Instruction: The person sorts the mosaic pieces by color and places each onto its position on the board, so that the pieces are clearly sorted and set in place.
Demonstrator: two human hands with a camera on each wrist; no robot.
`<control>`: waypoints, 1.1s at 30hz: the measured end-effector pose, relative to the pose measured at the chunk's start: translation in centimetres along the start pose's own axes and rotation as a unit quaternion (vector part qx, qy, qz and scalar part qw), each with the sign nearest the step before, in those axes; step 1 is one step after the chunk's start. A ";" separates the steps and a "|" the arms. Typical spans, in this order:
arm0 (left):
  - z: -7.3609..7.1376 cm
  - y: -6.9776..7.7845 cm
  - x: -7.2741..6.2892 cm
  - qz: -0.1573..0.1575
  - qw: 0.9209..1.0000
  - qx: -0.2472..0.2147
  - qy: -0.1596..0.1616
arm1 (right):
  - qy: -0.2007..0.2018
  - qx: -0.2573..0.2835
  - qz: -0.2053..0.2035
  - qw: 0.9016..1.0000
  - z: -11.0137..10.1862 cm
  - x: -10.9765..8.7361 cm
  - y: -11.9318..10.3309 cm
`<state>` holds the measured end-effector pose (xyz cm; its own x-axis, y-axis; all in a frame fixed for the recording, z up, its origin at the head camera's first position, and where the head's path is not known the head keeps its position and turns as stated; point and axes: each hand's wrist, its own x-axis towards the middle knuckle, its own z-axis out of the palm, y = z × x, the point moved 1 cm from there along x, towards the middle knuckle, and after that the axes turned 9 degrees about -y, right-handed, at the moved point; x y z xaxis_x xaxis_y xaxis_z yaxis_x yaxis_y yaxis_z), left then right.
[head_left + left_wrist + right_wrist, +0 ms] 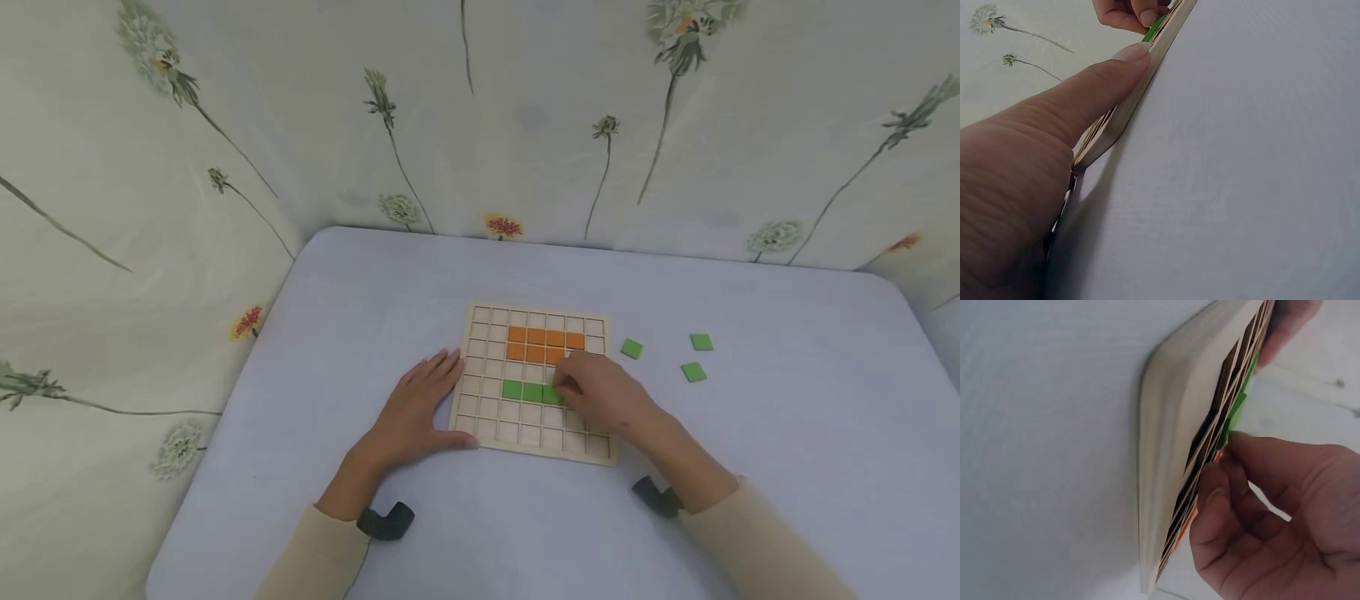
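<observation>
A square wooden grid board (542, 455) lies flat on the table, with orange tiles (536, 336) in two rows towards its far side. Below them runs a row of green tiles (533, 392). My right hand (606, 396) is over the board's right half, its thumb and curled fingers pinching the green tile (552, 396) at the right end of that row. In the right wrist view this tile (1233, 415) stands slightly tilted at the fingertips. My left hand (418, 408) rests at the board's left edge, fingers straight, its thumb (1116, 72) touching the near left corner.
To the right of the board lie three loose green tiles, one close by (632, 348) and two farther off, an upper one (701, 342) and a lower one (693, 372). A flower-patterned cloth (525, 125) hangs behind the pale table (525, 533).
</observation>
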<state>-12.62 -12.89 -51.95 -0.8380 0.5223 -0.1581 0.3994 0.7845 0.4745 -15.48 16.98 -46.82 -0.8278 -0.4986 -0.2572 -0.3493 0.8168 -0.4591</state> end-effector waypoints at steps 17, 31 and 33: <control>0.1 0.0 0.0 -0.001 1.000 0.002 -0.003 | -0.006 -0.008 -0.013 1.000 0.4 -0.2 -0.9; 0.1 0.0 0.1 0.000 1.000 0.007 0.003 | -0.013 0.012 -0.005 1.000 0.3 -0.2 -0.6; 0.1 0.0 0.1 0.000 1.000 0.007 0.004 | -0.017 0.014 -0.006 1.000 0.3 -0.3 -0.4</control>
<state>-12.66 -12.81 -52.06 -0.8407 0.5198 -0.1519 0.4047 0.7894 0.4616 -14.98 16.68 -46.79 -0.8079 -0.5186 -0.2799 -0.3466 0.8023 -0.4860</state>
